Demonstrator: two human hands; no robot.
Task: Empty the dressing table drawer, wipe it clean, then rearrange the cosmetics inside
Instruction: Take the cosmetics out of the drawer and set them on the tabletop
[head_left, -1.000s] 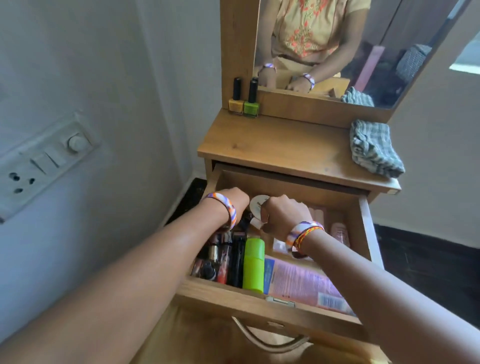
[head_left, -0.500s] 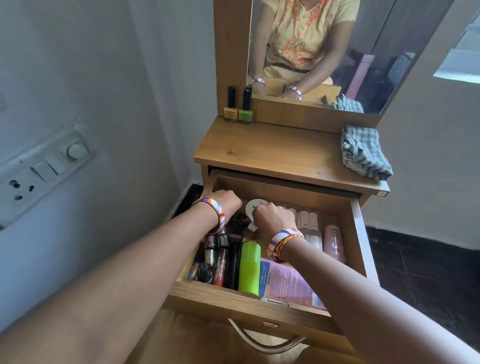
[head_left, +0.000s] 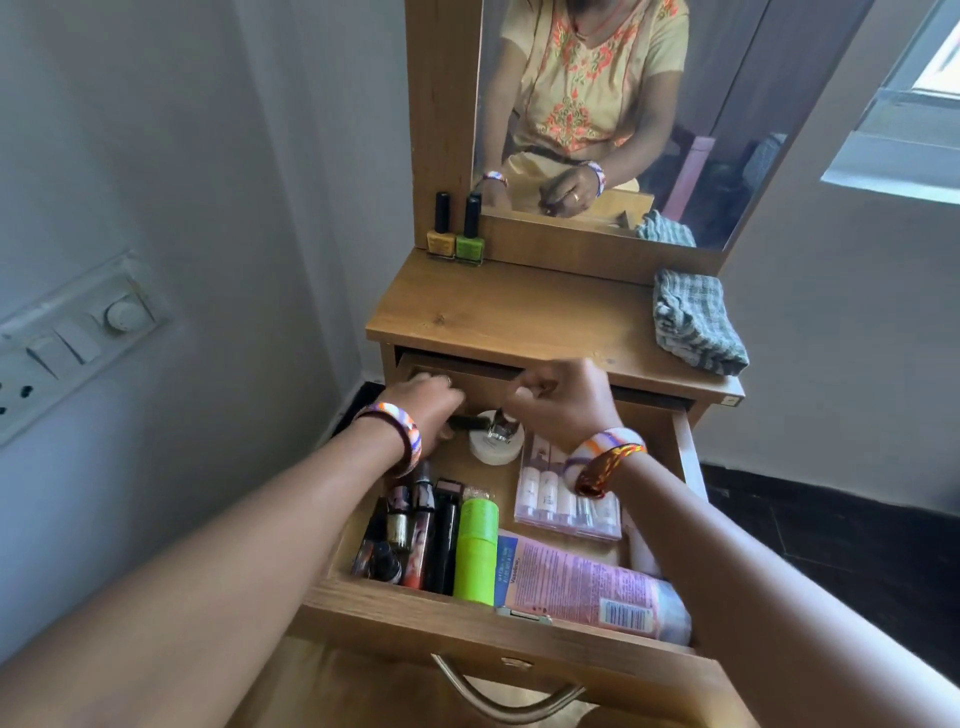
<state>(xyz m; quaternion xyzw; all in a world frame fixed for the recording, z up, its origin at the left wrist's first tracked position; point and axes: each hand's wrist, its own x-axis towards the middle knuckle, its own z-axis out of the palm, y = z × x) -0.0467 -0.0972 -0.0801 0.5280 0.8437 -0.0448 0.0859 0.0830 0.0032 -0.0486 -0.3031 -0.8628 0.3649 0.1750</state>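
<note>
White walls close in around a narrow wooden table (head_left: 519, 317) with its drawer (head_left: 467, 613) pulled out toward the viewer, a curved metal handle on its near front. Nearest inside lie a pink lotion tube (head_left: 587, 587) on its side, an upright-shaped lime green bottle (head_left: 475, 551) laid flat, and a row of dark slim lip and mascara tubes (head_left: 415, 525) packed along the left, probably to save room. Beyond them sits a clear case of small white vials (head_left: 566, 499), then a round white jar (head_left: 496, 447). Over the jar, the right hand (head_left: 566, 405) has its fingers curled round a small glassy bottle (head_left: 503, 426). The left hand (head_left: 426, 410) closes its grip on a dark slim stick (head_left: 467, 423). Emptying looks barely begun. Farther off on the tabletop rest a folded checked cloth (head_left: 696, 327), likely kept ready for wiping, and two nail polishes (head_left: 456, 239) below the mirror (head_left: 623, 104).
</note>
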